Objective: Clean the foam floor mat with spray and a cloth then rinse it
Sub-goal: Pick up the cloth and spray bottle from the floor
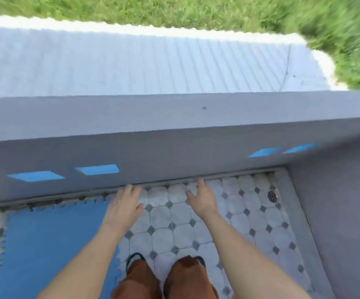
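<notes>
Grey parapet wall [174, 130] bounds a tiled floor [174, 223] with a drain [272, 196] in its far right corner. The blue foam mat [51, 236] lies flat on the floor at left. The left hand [124, 207] and right hand [200, 198] are spread, holding nothing, above the tiles.

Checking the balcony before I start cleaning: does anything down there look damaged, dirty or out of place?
Dark grime lines the seam where the floor meets the grey wall, thickest just above the blue foam mat. The mat lies flat on the tiled floor, its toothed edges looking intact. No spray bottle or cloth is in view; both hands are empty.
</notes>
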### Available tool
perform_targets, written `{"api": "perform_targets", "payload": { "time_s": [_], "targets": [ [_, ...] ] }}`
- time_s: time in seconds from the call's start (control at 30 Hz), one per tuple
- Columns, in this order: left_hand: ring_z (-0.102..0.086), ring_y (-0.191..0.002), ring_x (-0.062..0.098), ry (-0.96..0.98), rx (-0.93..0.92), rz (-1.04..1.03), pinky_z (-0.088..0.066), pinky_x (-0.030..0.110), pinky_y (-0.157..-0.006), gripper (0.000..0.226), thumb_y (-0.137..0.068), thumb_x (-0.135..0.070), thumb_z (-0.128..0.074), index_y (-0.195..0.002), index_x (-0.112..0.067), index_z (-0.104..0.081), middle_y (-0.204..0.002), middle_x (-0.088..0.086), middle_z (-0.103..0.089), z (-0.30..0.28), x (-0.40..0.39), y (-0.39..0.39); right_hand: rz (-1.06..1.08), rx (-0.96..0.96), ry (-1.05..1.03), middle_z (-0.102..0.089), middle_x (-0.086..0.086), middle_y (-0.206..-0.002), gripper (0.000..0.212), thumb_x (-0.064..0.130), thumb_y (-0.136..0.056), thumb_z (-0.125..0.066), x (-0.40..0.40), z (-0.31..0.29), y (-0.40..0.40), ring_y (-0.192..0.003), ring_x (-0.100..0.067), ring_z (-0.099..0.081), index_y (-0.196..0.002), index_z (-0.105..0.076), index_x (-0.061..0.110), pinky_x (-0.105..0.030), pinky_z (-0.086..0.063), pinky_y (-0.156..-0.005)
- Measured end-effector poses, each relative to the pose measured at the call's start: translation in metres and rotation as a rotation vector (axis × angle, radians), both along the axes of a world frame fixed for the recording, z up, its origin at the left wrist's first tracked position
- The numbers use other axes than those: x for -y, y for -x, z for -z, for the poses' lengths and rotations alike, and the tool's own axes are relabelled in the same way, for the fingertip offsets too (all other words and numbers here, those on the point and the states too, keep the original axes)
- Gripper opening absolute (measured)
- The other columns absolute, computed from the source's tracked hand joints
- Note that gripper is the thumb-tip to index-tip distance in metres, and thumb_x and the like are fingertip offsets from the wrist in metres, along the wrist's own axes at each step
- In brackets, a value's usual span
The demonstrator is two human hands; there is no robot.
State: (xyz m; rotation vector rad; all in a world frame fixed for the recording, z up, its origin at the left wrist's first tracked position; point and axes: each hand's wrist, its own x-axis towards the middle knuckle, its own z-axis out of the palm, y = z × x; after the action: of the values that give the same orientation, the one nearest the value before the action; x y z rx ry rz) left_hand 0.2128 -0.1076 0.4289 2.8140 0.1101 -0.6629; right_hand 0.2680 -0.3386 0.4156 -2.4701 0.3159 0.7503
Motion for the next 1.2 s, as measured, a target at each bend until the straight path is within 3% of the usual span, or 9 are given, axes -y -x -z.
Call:
{"api": "perform_targets", "payload": {
  "time_s": [0.1, 0.23, 0.5, 0.63, 0.9, 1.03, 1.2],
  "targets": [
    [-0.035, -0.131, 0.029, -0.034, -0.027, 0.17, -0.042, 0.04, -0.097, 0.067, -0.094, -0.039, -0.048, -0.15, -0.022, -0.017, -0.154, 0.008, -0.019, 0.014, 0.073, -0.007, 0.243, -0.02, -0.016, -0.04, -0.013, -0.143, 0.063, 0.037, -0.095, -0.056, 0.091, 0.014, 0.039, -0.124, -0.031, -0.046, -0.149, -0.027, 0.023, -0.039, -0.042, -0.098],
    [-0.03, -0.134, 0.034, -0.089, -0.09, 0.361, -0.037, 0.047, -0.1, 0.073, -0.093, -0.037, -0.05, -0.152, -0.021, -0.009, -0.16, 0.013, 0.002, 0.031, 0.177, 0.002, 0.594, -0.075, -0.041, -0.035, -0.013, -0.146, 0.072, 0.032, -0.093, -0.061, 0.211, 0.028, 0.123, -0.129, -0.029, -0.04, -0.152, -0.021, 0.022, -0.037, -0.037, -0.103],
    [-0.034, -0.133, 0.036, -0.025, -0.033, 0.758, -0.039, 0.05, -0.097, 0.086, -0.09, -0.037, -0.057, -0.153, -0.014, -0.003, -0.159, 0.016, -0.006, 0.071, 0.395, 0.071, 1.304, -0.148, 0.019, -0.038, -0.016, -0.147, 0.072, 0.028, -0.09, -0.067, 0.384, 0.056, 0.353, -0.133, -0.031, -0.041, -0.15, -0.029, 0.013, -0.035, -0.035, -0.107],
    [-0.033, -0.133, 0.037, -0.022, -0.066, 0.988, -0.038, 0.049, -0.098, 0.084, -0.091, -0.038, -0.056, -0.153, -0.013, -0.005, -0.159, 0.017, -0.006, 0.109, 0.462, 0.117, 1.497, -0.164, 0.012, -0.045, -0.018, -0.14, 0.07, 0.031, -0.087, -0.07, 0.392, 0.09, 0.439, -0.128, -0.031, -0.045, -0.146, -0.036, 0.013, -0.036, -0.037, -0.104],
    [-0.026, -0.139, 0.035, -0.13, -0.113, 1.335, -0.031, 0.047, -0.108, 0.079, -0.095, -0.04, -0.047, -0.153, -0.016, 0.001, -0.16, 0.014, 0.003, 0.188, 0.538, 0.149, 1.732, -0.187, -0.015, -0.039, -0.011, -0.15, 0.075, 0.03, -0.088, -0.07, 0.363, 0.167, 0.522, -0.136, -0.028, -0.039, -0.15, -0.031, 0.016, -0.035, -0.034, -0.109],
    [-0.027, -0.137, 0.037, -0.156, -0.064, 1.426, -0.032, 0.05, -0.105, 0.069, -0.095, -0.037, -0.049, -0.151, -0.013, -0.016, -0.159, 0.016, -0.007, 0.21, 0.574, 0.151, 1.847, -0.133, -0.011, -0.038, -0.008, -0.152, 0.075, 0.033, -0.088, -0.07, 0.357, 0.192, 0.537, -0.138, -0.027, -0.038, -0.15, -0.032, 0.016, -0.036, -0.035, -0.109],
    [-0.037, -0.128, 0.039, -0.162, -0.085, 1.432, -0.035, 0.052, -0.101, 0.048, -0.095, -0.032, -0.05, -0.138, -0.01, -0.045, -0.146, 0.016, -0.04, 0.239, 0.627, 0.153, 1.851, -0.138, -0.111, -0.041, -0.008, -0.147, 0.074, 0.027, -0.087, -0.072, 0.345, 0.22, 0.548, -0.135, -0.025, -0.04, -0.149, -0.032, 0.018, -0.032, -0.035, -0.106]
  ]
}}
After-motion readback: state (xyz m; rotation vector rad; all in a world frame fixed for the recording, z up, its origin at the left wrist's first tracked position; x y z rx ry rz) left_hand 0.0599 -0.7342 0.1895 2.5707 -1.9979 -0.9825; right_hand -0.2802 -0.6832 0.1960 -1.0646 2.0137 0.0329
